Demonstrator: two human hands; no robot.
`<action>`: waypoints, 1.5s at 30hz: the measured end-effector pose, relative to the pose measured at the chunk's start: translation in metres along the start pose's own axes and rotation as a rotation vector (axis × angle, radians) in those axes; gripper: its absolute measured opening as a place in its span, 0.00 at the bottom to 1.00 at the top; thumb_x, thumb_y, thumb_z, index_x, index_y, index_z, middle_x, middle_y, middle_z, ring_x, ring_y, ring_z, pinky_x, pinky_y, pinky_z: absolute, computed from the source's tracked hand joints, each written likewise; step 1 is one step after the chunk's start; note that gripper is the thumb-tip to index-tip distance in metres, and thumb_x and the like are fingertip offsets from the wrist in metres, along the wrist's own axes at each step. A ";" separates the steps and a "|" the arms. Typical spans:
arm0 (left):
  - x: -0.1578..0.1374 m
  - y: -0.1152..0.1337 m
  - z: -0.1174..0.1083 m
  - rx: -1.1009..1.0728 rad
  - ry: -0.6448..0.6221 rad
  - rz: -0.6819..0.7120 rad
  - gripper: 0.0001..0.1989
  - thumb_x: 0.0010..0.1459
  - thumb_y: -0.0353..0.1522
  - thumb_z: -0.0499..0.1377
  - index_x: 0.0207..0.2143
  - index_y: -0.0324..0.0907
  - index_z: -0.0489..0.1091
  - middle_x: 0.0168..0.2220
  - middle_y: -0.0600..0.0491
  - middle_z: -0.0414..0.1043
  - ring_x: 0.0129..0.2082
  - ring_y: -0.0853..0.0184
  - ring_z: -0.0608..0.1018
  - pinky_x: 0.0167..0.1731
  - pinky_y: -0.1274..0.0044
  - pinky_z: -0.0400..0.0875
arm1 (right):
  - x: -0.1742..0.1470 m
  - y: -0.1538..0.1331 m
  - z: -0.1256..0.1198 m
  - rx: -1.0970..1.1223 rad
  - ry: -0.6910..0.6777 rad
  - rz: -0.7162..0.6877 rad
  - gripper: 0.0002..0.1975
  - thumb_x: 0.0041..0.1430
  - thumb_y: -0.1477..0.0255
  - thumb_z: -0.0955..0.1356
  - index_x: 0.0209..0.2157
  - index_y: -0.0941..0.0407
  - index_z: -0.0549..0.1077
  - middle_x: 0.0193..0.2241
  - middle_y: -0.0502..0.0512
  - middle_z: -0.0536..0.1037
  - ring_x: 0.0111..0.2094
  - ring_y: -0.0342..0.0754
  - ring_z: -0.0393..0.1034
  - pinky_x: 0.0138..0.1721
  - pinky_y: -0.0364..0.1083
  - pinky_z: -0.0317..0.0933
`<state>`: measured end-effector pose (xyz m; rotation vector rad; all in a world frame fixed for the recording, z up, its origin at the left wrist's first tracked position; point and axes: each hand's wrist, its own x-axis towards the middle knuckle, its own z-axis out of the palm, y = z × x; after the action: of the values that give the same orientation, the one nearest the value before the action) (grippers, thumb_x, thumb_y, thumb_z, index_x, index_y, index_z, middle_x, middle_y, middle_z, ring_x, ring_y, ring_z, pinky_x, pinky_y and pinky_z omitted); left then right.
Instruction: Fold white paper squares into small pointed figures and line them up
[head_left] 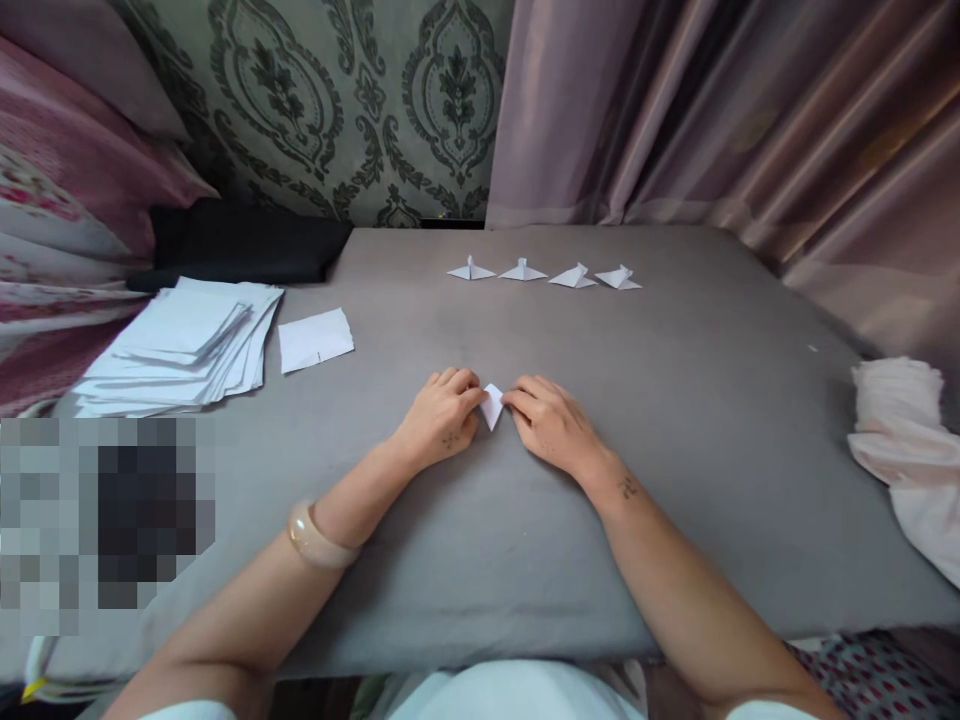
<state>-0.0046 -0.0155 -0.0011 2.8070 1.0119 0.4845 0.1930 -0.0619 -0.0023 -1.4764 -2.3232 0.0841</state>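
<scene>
A small white folded paper (491, 408), shaped like a kite with its long point toward me, is between my hands over the grey cloth. My left hand (444, 415) pinches its left corner between thumb and fingers. At the right corner, my right hand (551, 420) is closed with thumb and forefinger on the edge. The remaining fingers of both hands are curled. Farther back on the table stands a row of several folded paper birds (523, 270), wings spread.
To the left lies an uneven stack of white paper sheets (180, 340), with a single loose sheet (316, 340) beside it. Behind the stack is a folded black cloth (247, 240). Pale bunched fabric (900, 430) rests at the right edge of the grey-covered table (712, 400).
</scene>
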 end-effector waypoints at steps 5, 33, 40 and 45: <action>-0.005 0.004 -0.007 -0.217 0.010 -0.150 0.15 0.51 0.28 0.56 0.42 0.38 0.74 0.40 0.47 0.71 0.38 0.61 0.71 0.42 0.69 0.66 | -0.002 -0.004 -0.003 0.148 -0.021 0.154 0.10 0.59 0.75 0.63 0.42 0.54 0.72 0.40 0.55 0.73 0.42 0.49 0.67 0.45 0.48 0.59; 0.005 0.000 0.000 -0.507 0.098 -0.433 0.07 0.56 0.33 0.58 0.33 0.41 0.74 0.38 0.48 0.69 0.42 0.62 0.71 0.47 0.68 0.66 | 0.010 -0.006 -0.001 0.255 -0.023 0.296 0.07 0.60 0.73 0.62 0.35 0.53 0.73 0.35 0.53 0.74 0.34 0.45 0.68 0.37 0.44 0.60; 0.005 0.000 0.002 -0.401 0.081 -0.388 0.05 0.56 0.31 0.58 0.33 0.41 0.74 0.38 0.48 0.70 0.40 0.63 0.71 0.44 0.68 0.67 | 0.007 -0.004 -0.002 0.310 0.006 0.305 0.14 0.52 0.81 0.62 0.41 0.54 0.68 0.34 0.52 0.73 0.34 0.45 0.67 0.38 0.44 0.59; 0.005 0.001 0.003 -0.374 0.085 -0.374 0.05 0.56 0.31 0.58 0.32 0.42 0.74 0.38 0.48 0.70 0.39 0.63 0.71 0.43 0.69 0.67 | 0.007 -0.008 -0.002 0.278 -0.003 0.281 0.08 0.58 0.76 0.63 0.38 0.53 0.70 0.34 0.51 0.73 0.34 0.45 0.67 0.39 0.45 0.59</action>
<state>0.0004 -0.0128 -0.0026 2.2248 1.2738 0.6659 0.1845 -0.0591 0.0039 -1.6412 -1.9932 0.4654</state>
